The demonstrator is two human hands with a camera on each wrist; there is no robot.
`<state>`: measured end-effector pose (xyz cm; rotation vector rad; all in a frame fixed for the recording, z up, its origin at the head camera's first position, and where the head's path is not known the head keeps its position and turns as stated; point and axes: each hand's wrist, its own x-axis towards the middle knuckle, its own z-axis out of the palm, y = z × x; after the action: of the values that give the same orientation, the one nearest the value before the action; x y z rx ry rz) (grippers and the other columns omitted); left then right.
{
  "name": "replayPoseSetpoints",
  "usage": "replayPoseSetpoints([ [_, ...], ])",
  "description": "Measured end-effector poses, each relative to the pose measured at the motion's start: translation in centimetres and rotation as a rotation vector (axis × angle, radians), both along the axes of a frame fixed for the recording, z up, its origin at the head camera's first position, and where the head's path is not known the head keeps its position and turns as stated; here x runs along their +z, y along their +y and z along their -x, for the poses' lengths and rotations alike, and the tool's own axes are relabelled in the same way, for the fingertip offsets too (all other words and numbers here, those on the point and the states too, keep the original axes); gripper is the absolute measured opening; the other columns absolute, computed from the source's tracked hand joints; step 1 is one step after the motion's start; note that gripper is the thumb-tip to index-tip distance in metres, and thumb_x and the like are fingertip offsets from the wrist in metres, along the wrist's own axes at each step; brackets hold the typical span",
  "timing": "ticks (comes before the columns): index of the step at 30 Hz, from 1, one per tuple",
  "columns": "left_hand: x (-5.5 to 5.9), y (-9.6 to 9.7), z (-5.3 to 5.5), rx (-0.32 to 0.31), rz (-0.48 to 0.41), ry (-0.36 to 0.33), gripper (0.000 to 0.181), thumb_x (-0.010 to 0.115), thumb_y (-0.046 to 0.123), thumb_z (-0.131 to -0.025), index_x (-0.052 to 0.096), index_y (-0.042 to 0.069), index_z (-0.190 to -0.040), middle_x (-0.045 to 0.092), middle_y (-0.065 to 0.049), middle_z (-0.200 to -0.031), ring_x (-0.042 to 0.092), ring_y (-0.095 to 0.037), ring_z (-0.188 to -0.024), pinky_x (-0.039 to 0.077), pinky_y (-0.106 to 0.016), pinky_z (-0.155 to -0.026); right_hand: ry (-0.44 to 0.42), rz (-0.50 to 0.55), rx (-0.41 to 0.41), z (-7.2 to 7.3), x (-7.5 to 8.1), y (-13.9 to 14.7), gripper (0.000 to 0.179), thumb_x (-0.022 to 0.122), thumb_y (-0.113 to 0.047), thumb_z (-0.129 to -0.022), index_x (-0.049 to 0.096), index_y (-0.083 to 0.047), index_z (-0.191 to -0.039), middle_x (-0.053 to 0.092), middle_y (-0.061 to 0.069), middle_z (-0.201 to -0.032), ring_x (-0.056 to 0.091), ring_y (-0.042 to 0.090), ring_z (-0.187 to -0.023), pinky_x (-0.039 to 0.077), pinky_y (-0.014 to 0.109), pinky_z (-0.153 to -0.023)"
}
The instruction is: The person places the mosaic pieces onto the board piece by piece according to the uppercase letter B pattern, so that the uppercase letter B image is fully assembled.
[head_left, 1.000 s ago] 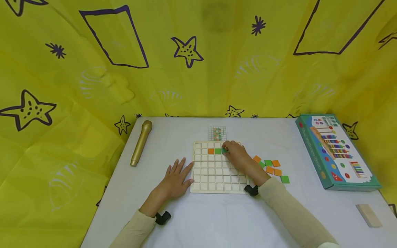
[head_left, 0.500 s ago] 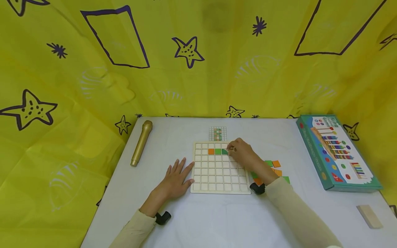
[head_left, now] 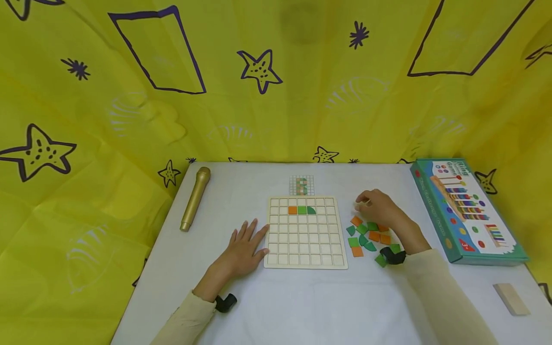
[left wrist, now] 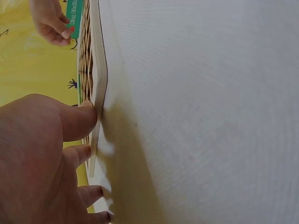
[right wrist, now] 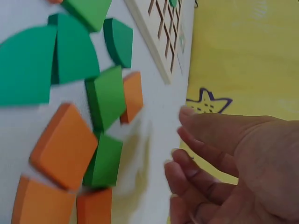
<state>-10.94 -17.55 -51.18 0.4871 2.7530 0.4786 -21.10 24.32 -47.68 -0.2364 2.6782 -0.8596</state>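
My left hand lies beside the pale wooden grid board, fingers spread. In the left wrist view its thumb touches the board's edge. One row of the board holds an orange square tile, a green square tile and a dark green quarter-round tile, side by side. My right hand hovers right of the board, above the loose tiles, fingers loosely bent and holding nothing. Under it, the right wrist view shows orange tiles, green squares and dark green rounded tiles.
A small printed pattern card lies behind the board. At the left is a gold microphone. A green game box stands at the right, with a beige block nearer the front. A yellow curtain hangs behind the table.
My right hand has left the dark green quarter-round tile in the board's row and moved right, over the loose tiles. My left hand has stayed at the board's left edge.
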Motion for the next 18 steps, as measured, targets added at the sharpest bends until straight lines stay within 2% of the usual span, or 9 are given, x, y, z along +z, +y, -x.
replayPoseSetpoints([
  [9, 0.1, 0.1, 0.0, 0.000, 0.001, -0.003, 0.067, 0.047, 0.048, -0.111, 0.026, 0.024, -0.170, 0.012, -0.017, -0.177, 0.005, -0.046, -0.162, 0.010, -0.068, -0.127, -0.115, -0.058, 0.103, -1.5, 0.6, 3.7, 0.035, 0.073, -0.017, -0.097, 0.061, 0.008, -0.119, 0.056, 0.032, -0.119, 0.054, 0.043, -0.108, 0.048, 0.062, -0.099],
  [14, 0.0, 0.0, 0.0, 0.001, -0.005, 0.002, 0.066, 0.048, 0.047, -0.111, 0.027, 0.023, -0.169, 0.013, -0.018, -0.176, 0.006, -0.046, -0.162, 0.011, -0.069, -0.127, -0.146, -0.073, 0.090, -1.9, 0.4, 5.0, 0.034, 0.074, -0.017, -0.096, 0.058, 0.006, -0.116, 0.052, 0.028, -0.112, 0.050, 0.041, -0.104, 0.048, 0.058, -0.093],
  [18, -0.1, 0.0, 0.0, -0.001, -0.013, 0.006, 0.065, 0.048, 0.045, -0.111, 0.028, 0.022, -0.169, 0.013, -0.019, -0.176, 0.007, -0.047, -0.162, 0.012, -0.070, -0.126, -0.129, -0.049, 0.065, -1.9, -0.2, 5.4, 0.033, 0.072, -0.019, -0.099, 0.059, 0.006, -0.115, 0.051, 0.028, -0.112, 0.050, 0.041, -0.103, 0.047, 0.056, -0.093],
])
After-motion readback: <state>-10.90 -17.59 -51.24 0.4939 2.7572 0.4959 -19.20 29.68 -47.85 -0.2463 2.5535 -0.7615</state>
